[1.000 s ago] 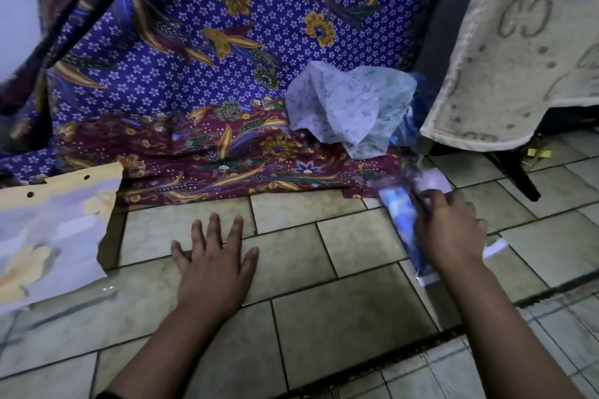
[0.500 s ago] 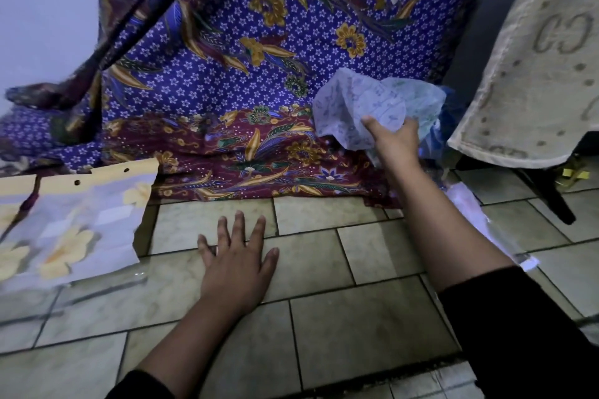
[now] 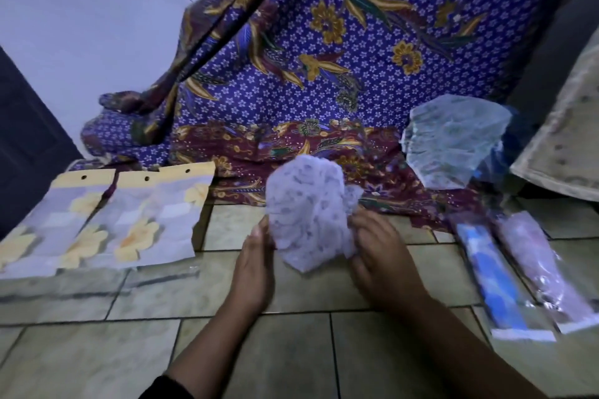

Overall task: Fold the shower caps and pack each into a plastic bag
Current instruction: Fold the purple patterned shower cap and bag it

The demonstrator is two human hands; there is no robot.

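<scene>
Tiled floor (image 3: 194, 350) is serving as the work surface. Both hands, left (image 3: 256, 264) and right (image 3: 376, 256), are pinching a crumpled cap (image 3: 308, 210) mid-scene, just above it. Likely light, limp and slippery; grip its rim.

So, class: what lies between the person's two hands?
In the head view, a crumpled pale printed shower cap sits between the left hand and right hand, gripped on both sides above the tiled floor.

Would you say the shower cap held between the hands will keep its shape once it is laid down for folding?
Probably not: the shower cap sags crumpled between the left hand and right hand, so it looks floppy. Thin and translucent, it is likely light and may spring open.
</scene>
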